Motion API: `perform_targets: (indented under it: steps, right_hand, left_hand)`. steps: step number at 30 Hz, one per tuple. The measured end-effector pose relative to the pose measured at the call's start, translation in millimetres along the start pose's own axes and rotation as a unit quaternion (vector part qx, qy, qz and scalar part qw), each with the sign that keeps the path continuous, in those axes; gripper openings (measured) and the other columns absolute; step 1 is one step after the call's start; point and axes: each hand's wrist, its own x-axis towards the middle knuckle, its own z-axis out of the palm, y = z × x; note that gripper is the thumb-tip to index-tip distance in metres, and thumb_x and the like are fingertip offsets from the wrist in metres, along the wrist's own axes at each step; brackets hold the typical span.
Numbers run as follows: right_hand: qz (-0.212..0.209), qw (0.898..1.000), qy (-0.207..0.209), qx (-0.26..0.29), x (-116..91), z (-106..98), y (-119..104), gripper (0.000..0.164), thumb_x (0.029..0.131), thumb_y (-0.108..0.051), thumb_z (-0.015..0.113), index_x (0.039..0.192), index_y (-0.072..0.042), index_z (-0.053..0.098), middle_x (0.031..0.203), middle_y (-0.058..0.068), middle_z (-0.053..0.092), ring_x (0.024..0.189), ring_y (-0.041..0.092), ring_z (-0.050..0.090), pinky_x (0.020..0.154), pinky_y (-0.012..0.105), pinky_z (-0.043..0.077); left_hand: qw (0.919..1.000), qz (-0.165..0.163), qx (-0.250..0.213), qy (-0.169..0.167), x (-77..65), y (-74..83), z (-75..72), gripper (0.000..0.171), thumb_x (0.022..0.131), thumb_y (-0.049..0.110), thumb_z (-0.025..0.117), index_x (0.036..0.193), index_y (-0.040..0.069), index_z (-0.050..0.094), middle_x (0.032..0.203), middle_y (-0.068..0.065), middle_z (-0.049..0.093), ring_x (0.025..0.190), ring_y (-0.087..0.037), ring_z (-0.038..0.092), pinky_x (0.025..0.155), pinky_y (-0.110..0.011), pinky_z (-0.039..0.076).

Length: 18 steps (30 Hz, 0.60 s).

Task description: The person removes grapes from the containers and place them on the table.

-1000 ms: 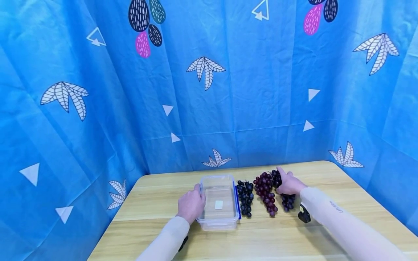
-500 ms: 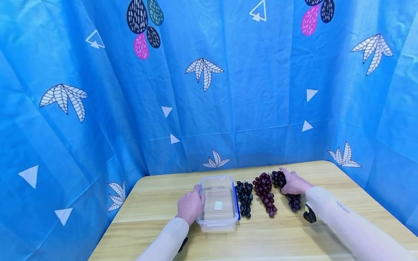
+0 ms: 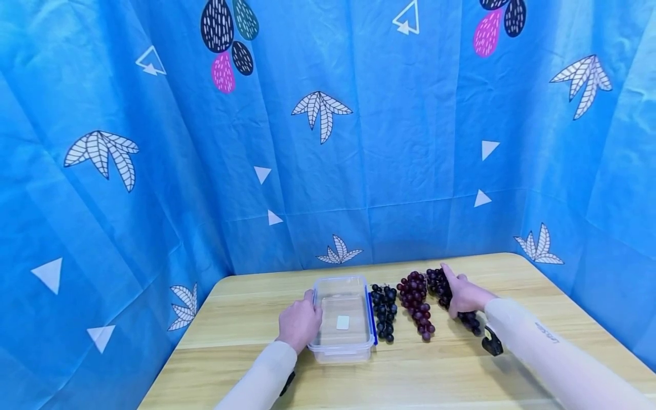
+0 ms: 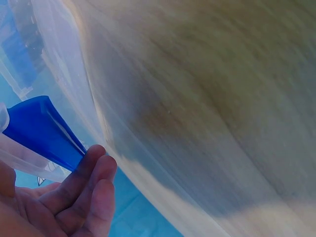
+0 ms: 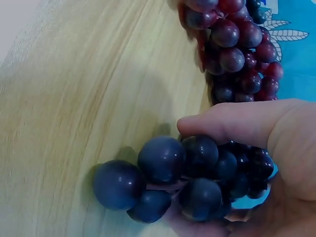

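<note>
On the table's middle stands a clear plastic food container (image 3: 342, 356) with blue side latches. My left hand (image 3: 299, 323) grips its left side; in the left wrist view the fingertips touch a blue latch flap (image 4: 44, 131) that sticks outward. At the right, my right hand (image 3: 467, 296) lies over a dark purple grape bunch (image 3: 437, 282) and covers its middle. The right wrist view has the thumb along one side of this bunch and fingers partly hidden on the other, with the grapes between them, low at the wooden surface.
Between container and right hand lie a red grape bunch (image 3: 416, 299) and a black grape bunch (image 3: 384, 310), the black one close beside the container. A blue patterned curtain (image 3: 328, 188) hangs behind the wooden table (image 3: 230, 336) and at both sides.
My right hand has shifted slightly to the right with the dark purple grape bunch, whose lower end now points further right. The left hand and container have stayed put.
</note>
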Motion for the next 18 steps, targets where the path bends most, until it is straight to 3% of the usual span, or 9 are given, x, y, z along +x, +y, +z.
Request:
perform_targets:
  steps: [3,6,10,12,18]
  right_hand:
    - [-0.008,1.000,0.002,-0.004,-2.3,-1.1,0.2,0.132,0.062,0.017,0.073,0.159,-0.005,-0.015,0.141,0.056,0.005,0.075,0.031,0.058,0.061,0.040,0.053]
    - [-0.007,1.000,0.003,-0.016,-1.5,-1.2,0.7,0.128,0.070,0.005,0.078,0.159,-0.004,-0.013,0.144,0.055,0.006,0.096,0.048,0.060,0.078,0.053,0.055]
    - [-0.009,0.999,0.018,-0.040,-0.1,-2.1,0.9,0.116,0.084,-0.019,0.077,0.159,-0.002,-0.010,0.148,0.053,0.007,0.127,0.067,0.037,0.101,0.074,0.036]
    - [-0.010,0.999,0.026,-0.046,0.8,-2.8,0.7,0.111,0.088,-0.023,0.075,0.159,-0.001,-0.008,0.148,0.053,0.007,0.130,0.069,0.030,0.103,0.077,0.030]
    - [-0.005,0.998,0.038,-0.055,3.1,-4.2,-0.6,0.105,0.091,-0.025,0.072,0.159,0.000,-0.004,0.147,0.052,0.014,0.125,0.067,0.040,0.100,0.074,0.036]
  left_hand:
    - [1.0000,-0.001,-0.002,-0.003,0.6,0.5,0.4,0.049,0.098,0.032,0.057,0.140,0.005,0.054,0.088,-0.014,0.072,0.059,-0.020,0.057,0.054,-0.039,0.048]
    - [1.0000,-0.002,-0.002,-0.005,0.6,-0.3,-0.1,0.049,0.098,0.032,0.058,0.139,0.006,0.055,0.086,-0.014,0.071,0.059,-0.020,0.056,0.054,-0.039,0.048]
    - [1.0000,0.002,-0.003,-0.005,0.7,-0.7,-1.1,0.048,0.098,0.032,0.058,0.139,0.005,0.055,0.085,-0.014,0.070,0.058,-0.020,0.056,0.053,-0.039,0.048]
    - [1.0000,0.001,-0.001,-0.006,0.6,-0.7,-1.4,0.048,0.099,0.032,0.057,0.138,0.005,0.055,0.086,-0.014,0.071,0.059,-0.020,0.058,0.054,-0.039,0.048]
    - [1.0000,0.004,0.004,-0.007,-0.3,-0.4,-2.2,0.047,0.099,0.032,0.056,0.137,0.005,0.056,0.090,-0.016,0.073,0.063,-0.023,0.062,0.056,-0.041,0.050]
